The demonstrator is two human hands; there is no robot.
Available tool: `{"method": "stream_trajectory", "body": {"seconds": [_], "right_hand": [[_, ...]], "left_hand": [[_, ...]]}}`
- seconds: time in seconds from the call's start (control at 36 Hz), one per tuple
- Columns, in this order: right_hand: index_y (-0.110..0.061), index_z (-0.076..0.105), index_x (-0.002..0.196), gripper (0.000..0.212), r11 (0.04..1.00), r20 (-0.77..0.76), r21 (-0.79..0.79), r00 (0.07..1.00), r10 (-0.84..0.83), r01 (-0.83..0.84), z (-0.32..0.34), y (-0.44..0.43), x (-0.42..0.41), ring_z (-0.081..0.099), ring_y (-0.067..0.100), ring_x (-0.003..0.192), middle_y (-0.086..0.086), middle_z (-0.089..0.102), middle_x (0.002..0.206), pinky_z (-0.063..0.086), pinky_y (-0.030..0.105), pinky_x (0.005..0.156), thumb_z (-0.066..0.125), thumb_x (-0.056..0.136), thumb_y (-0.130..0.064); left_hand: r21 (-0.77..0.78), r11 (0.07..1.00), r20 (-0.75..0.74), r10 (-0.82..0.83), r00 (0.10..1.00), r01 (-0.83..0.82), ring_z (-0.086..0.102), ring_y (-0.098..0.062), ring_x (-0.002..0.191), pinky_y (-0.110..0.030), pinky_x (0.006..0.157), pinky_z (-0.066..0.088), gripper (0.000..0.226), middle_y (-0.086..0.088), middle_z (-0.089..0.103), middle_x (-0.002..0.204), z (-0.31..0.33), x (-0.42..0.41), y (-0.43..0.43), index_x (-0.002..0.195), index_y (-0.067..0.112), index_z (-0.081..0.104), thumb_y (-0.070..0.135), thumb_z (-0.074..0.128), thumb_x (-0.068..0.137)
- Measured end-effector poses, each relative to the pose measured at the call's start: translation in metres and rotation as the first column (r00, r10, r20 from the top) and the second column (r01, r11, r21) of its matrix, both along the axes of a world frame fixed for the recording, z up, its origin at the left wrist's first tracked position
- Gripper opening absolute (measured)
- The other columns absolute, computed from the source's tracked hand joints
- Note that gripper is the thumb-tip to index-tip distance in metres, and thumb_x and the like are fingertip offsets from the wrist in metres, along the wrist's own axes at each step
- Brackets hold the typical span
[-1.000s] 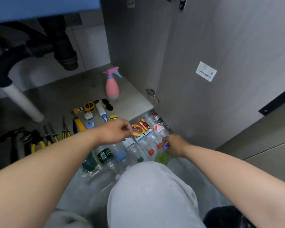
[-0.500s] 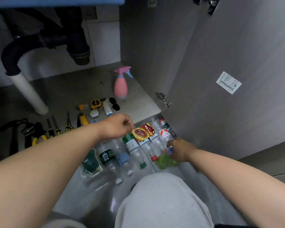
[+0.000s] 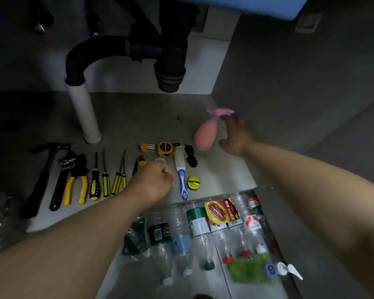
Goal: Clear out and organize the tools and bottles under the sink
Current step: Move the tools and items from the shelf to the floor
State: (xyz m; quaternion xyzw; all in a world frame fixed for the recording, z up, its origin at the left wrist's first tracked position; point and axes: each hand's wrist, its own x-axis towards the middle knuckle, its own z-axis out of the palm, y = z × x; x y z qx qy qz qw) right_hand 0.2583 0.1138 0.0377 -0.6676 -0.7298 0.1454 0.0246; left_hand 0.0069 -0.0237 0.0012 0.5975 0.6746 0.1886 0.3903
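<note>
A pink spray bottle (image 3: 204,134) stands tilted on the cabinet floor (image 3: 138,126). My right hand (image 3: 235,137) is just right of it, fingers spread, not clearly touching it. My left hand (image 3: 152,182) is a closed fist over the tools; I cannot see anything in it. A hammer (image 3: 41,175), a wrench (image 3: 62,180), yellow pliers (image 3: 77,180) and several screwdrivers (image 3: 105,180) lie in a row. A tape measure (image 3: 165,147), a blue-handled brush (image 3: 180,175) and a yellow tape roll (image 3: 193,182) lie nearby. Several plastic bottles (image 3: 203,229) lie side by side in front of the cabinet.
A black drain pipe (image 3: 168,61) and a white pipe (image 3: 84,113) come down at the back of the cabinet. The cabinet's right wall (image 3: 289,104) stands close behind the spray bottle. A green bottle (image 3: 248,270) and a white squeezed tube (image 3: 288,270) lie at the right end.
My right hand left the green bottle on the floor and rose to the pink spray bottle. My left hand stayed a fist over the tools. The view shifted left.
</note>
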Motion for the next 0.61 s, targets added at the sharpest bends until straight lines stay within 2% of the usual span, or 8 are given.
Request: {"method": "stream_trajectory", "body": {"seconds": [0.08,0.14,0.17,0.28,0.36,0.44,0.53,0.61], "right_hand": [[-0.032,0.021,0.156,0.087,0.997,0.040,0.067,0.999,-0.034,0.032,-0.002,0.040,-0.014,0.025,0.039,0.147,0.011,0.014,0.163,0.031,0.045,0.114,0.067,0.083,-0.021],[-0.028,0.022,0.157,0.082,0.996,0.110,0.060,0.991,-0.076,0.070,-0.002,0.058,-0.020,0.023,0.038,0.148,0.010,0.021,0.163,0.029,0.047,0.116,0.064,0.086,-0.021],[-0.026,0.027,0.155,0.076,0.995,0.147,0.053,0.985,-0.092,0.085,-0.001,0.062,-0.023,0.025,0.038,0.146,0.010,0.027,0.159,0.032,0.048,0.114,0.061,0.087,-0.020],[-0.023,0.046,0.139,0.054,0.988,0.323,0.116,0.937,-0.133,0.100,0.001,0.059,-0.023,0.031,0.044,0.136,0.012,0.036,0.146,0.044,0.053,0.104,0.059,0.087,-0.022],[-0.022,0.055,0.133,0.041,0.980,0.442,0.190,0.887,-0.135,0.055,0.001,0.046,-0.018,0.027,0.046,0.138,0.011,0.037,0.143,0.044,0.051,0.100,0.060,0.093,-0.028],[-0.022,0.063,0.124,0.033,0.969,0.495,0.247,0.860,-0.123,-0.004,0.001,0.029,-0.009,0.033,0.043,0.131,0.011,0.046,0.134,0.041,0.048,0.099,0.059,0.094,-0.035],[-0.023,0.068,0.117,0.032,0.963,0.411,0.269,0.905,-0.108,-0.007,0.005,0.004,-0.001,0.041,0.037,0.124,0.009,0.057,0.121,0.038,0.043,0.094,0.057,0.094,-0.044],[-0.029,0.072,0.104,0.025,0.959,0.138,0.278,0.986,-0.092,0.051,0.016,-0.030,0.007,0.058,0.031,0.112,0.001,0.068,0.112,0.042,0.035,0.081,0.062,0.091,-0.048]], "left_hand": [[0.059,0.998,-0.006,0.036,0.999,-0.035,0.055,-0.008,0.065,-0.018,0.056,0.036,0.029,0.013,0.059,0.068,-0.006,-0.002,0.015,0.066,0.029,0.055,0.020,0.059,0.093],[0.068,0.995,-0.019,0.070,0.997,-0.069,0.048,-0.008,0.055,-0.018,0.052,0.034,0.038,0.015,0.051,0.054,-0.010,-0.001,0.021,0.057,0.031,0.051,0.016,0.057,0.091],[0.061,0.995,0.023,0.075,0.997,-0.076,0.050,-0.009,0.055,-0.020,0.052,0.035,0.037,0.014,0.054,0.052,-0.012,0.000,0.022,0.057,0.032,0.056,0.013,0.057,0.089],[0.031,1.000,0.065,0.001,0.998,-0.003,0.063,-0.006,0.076,-0.019,0.060,0.043,0.018,0.013,0.068,0.076,-0.013,0.002,0.015,0.080,0.026,0.069,0.019,0.059,0.093],[0.011,1.000,0.093,-0.025,0.995,0.025,0.061,-0.002,0.079,-0.018,0.062,0.041,0.018,0.015,0.065,0.079,-0.011,0.005,0.014,0.086,0.027,0.070,0.018,0.057,0.095],[-0.012,0.999,0.110,-0.036,0.993,0.038,0.063,-0.007,0.083,-0.019,0.066,0.044,0.019,0.012,0.067,0.083,-0.004,0.013,0.013,0.090,0.027,0.070,0.017,0.055,0.096],[0.008,0.999,0.118,-0.053,0.992,0.053,0.063,-0.007,0.081,-0.020,0.067,0.046,0.019,0.012,0.065,0.081,0.002,0.024,0.011,0.087,0.026,0.069,0.014,0.056,0.094],[0.020,0.996,0.119,-0.091,0.989,0.089,0.061,-0.014,0.081,-0.031,0.080,0.054,0.016,0.004,0.063,0.088,0.009,0.039,0.008,0.097,0.025,0.063,0.011,0.063,0.092]]}}
